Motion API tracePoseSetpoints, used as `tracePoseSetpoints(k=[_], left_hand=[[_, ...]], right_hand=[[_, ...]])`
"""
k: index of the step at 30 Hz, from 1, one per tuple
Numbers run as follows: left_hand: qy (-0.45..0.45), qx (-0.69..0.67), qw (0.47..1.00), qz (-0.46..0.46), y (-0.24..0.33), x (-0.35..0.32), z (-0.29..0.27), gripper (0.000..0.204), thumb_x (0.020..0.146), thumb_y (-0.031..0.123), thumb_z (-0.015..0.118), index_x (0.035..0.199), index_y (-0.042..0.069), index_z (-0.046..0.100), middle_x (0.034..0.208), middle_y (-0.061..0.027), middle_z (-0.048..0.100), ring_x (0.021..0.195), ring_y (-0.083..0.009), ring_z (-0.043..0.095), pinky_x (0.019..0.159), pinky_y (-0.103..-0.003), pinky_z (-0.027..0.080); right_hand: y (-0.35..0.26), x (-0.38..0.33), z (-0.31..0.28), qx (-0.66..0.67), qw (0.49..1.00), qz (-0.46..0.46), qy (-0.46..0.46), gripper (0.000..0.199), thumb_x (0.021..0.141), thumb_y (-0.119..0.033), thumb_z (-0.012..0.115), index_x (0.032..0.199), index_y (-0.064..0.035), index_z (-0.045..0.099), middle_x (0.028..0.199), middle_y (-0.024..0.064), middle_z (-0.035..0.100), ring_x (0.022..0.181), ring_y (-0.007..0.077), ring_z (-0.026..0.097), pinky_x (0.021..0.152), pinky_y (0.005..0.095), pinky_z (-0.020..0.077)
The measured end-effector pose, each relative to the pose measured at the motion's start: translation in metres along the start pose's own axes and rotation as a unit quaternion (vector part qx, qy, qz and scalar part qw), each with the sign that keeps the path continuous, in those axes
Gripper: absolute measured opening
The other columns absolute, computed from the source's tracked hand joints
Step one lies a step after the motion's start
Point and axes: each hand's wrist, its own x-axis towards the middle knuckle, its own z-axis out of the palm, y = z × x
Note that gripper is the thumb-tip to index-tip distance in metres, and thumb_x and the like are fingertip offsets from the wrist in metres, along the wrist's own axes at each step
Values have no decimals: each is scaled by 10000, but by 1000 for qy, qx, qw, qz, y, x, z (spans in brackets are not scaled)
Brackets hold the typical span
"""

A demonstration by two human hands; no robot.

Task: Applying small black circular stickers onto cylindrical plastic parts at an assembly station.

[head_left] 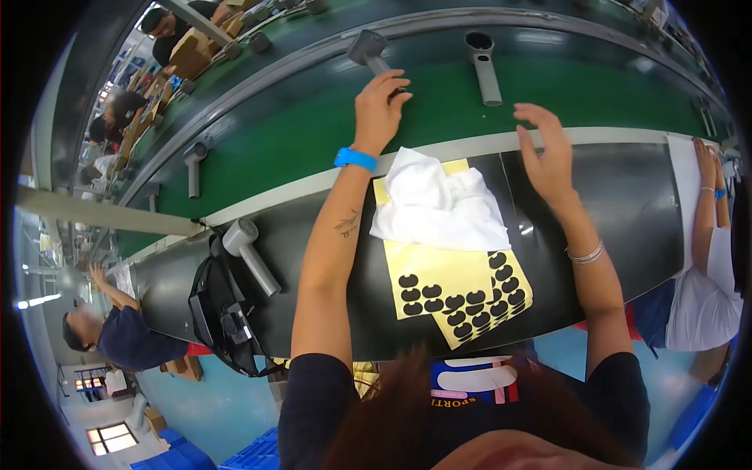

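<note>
My left hand (381,110), with a blue band at its wrist, is closed round the handle of a grey hair dryer body (368,48) over the green conveyor belt. The dryer's round head points away from me. My right hand (545,153) is held above the near edge of the belt, fingers apart and holding nothing. Beyond it another grey hair dryer body (487,74) lies on the belt, its round opening at the far end. Between my forearms a crumpled white cloth (442,204) rests on yellow sheets (439,270) with black oval stickers.
On the black worktable (321,329) at left lie another grey hair dryer body (254,254) and a black bag (215,305). One more dryer body (193,168) is on the belt farther left. People work on both sides and across the line. A metal bar (110,211) crosses at left.
</note>
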Motion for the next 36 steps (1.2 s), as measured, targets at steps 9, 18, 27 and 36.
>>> tracePoseSetpoints(k=[9, 18, 27, 36], left_hand=[[75, -129, 985, -87, -16, 9, -7, 400, 717, 59, 783, 1071, 56, 595, 927, -28, 602, 681, -77, 526, 623, -203, 448], [74, -160, 984, -27, -27, 5, -19, 417, 722, -32, 695, 1118, 66, 609, 1105, -67, 527, 768, -99, 548, 684, -223, 464], [53, -301, 949, -82, -31, 4, -20, 463, 821, -23, 642, 1261, 31, 510, 1102, -54, 552, 832, -109, 577, 752, -245, 500], [53, -336, 934, -114, -31, 5, -25, 386, 837, 0, 631, 1215, 15, 557, 1128, -86, 568, 820, -136, 590, 762, -271, 522]], right_hand=[[27, -17, 16, 26, 983, 114, -141, 229, 817, 17, 589, 1044, -11, 574, 1076, 118, 608, 1019, 244, 588, 890, 295, 427], [31, -19, 13, 24, 990, 131, -37, 224, 857, -31, 591, 1080, -52, 583, 1178, 66, 590, 1094, 185, 536, 893, 284, 401], [37, -23, 10, 42, 973, 207, -91, 221, 886, -62, 583, 1105, -44, 569, 1244, 77, 550, 1133, 168, 508, 948, 273, 367], [38, -22, 10, 53, 973, 203, -97, 186, 891, -54, 575, 1076, -33, 575, 1229, 91, 544, 1120, 177, 513, 945, 279, 383]])
